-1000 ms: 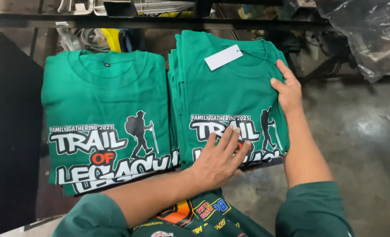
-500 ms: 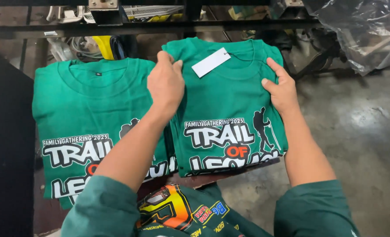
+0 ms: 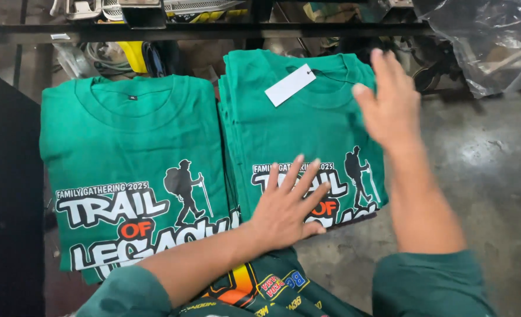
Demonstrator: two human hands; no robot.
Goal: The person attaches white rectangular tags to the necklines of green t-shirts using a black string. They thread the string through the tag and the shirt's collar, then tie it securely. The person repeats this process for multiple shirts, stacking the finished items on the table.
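Left hand [image 3: 287,208] now flat, fingers spread, pressing the near printed edge of the right shirt stack [image 3: 307,126]; half a second ago it was up by the collar. Right hand [image 3: 389,105] has lifted off the stack's far-right edge, open, holding nothing. Reads as squaring finished. Stack's long axis runs away from the hands, collar far. White tag [image 3: 290,85] beyond. Second stack [image 3: 134,170] left.

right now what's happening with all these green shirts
A person in green sleeves works over two stacks of folded green printed T-shirts. The left hand lies flat on the lower front of the right stack, which carries a white tag. The right hand is open at that stack's right edge. The left stack lies untouched.
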